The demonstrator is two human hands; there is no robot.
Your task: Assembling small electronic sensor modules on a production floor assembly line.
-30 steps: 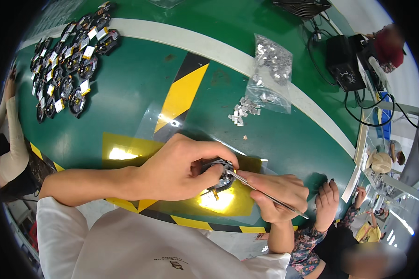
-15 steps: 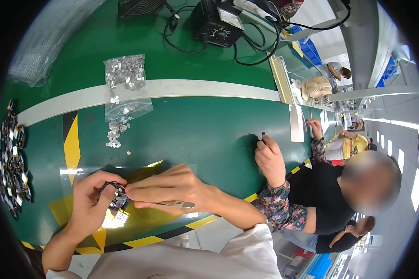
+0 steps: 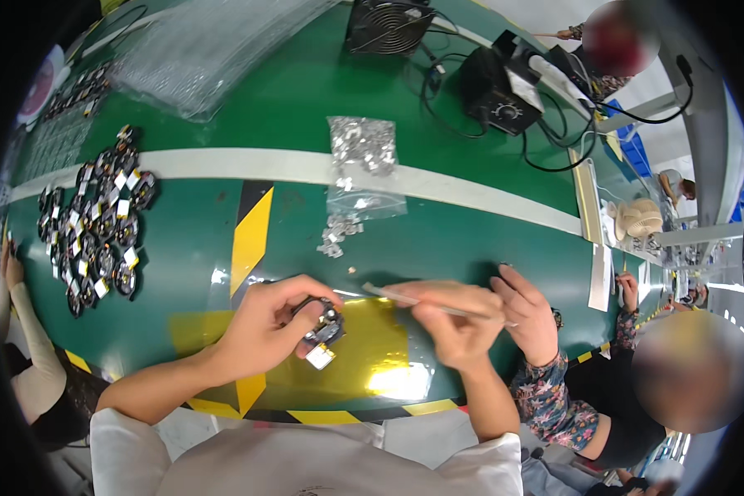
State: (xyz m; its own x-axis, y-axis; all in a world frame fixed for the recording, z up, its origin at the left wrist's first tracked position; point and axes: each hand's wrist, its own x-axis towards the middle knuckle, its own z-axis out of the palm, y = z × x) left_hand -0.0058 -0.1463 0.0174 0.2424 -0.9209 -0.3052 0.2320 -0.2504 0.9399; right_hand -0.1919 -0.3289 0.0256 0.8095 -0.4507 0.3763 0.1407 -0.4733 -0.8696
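My left hand [image 3: 264,326] is closed around a small round black electronic module [image 3: 329,326], with the thumb over its near side. A white-labelled rectangular part [image 3: 321,355] hangs from the module's lower edge. To the right, my right hand [image 3: 463,322] grips metal tweezers [image 3: 401,296], slightly blurred, their tips pointing left and apart from the module. Both hands are above a yellow translucent sheet [image 3: 384,335] on the green table. Beyond them lies a loose pile of small silvery pieces [image 3: 336,237], at the mouth of a clear zip bag [image 3: 362,153] holding many more.
Many similar black modules [image 3: 99,223] lie heaped at the left. Bubble wrap [image 3: 198,66], a black fan [image 3: 388,29] and a black box with a dial [image 3: 500,95] stand farther back. A co-worker's hand [image 3: 527,318] is close to my right hand; another person's arm is at far left.
The view has turned left, showing more of the module heap. My right hand and the tweezers have drawn away from the module to the right. My left hand still holds it.
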